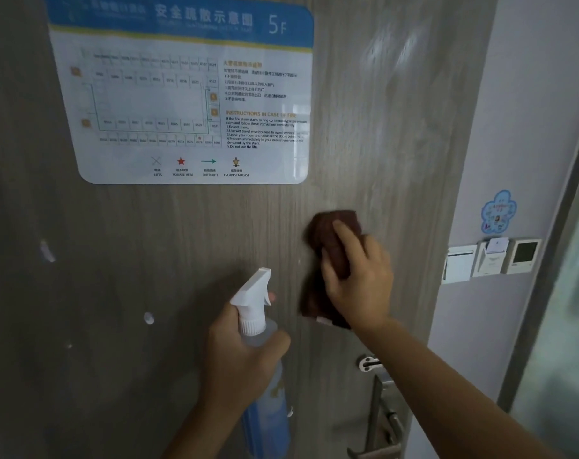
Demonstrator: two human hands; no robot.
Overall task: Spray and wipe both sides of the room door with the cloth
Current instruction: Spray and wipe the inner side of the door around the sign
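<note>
A grey wood-grain door [148, 243] fills the view. My right hand [357, 276] grips a dark brown cloth [327, 240] and presses it against the door, right of centre and below the evacuation sign. My left hand [241, 356] grips the neck of a clear spray bottle [261, 359] with a white trigger head and blue label, held upright close to the door, lower left of the cloth.
A blue-and-white evacuation plan sign [182, 94] is fixed to the door's upper part. A metal door handle and lock [377, 402] sit at lower right. On the white wall to the right are a card holder and switch panels [490, 260] and a blue sticker [498, 212].
</note>
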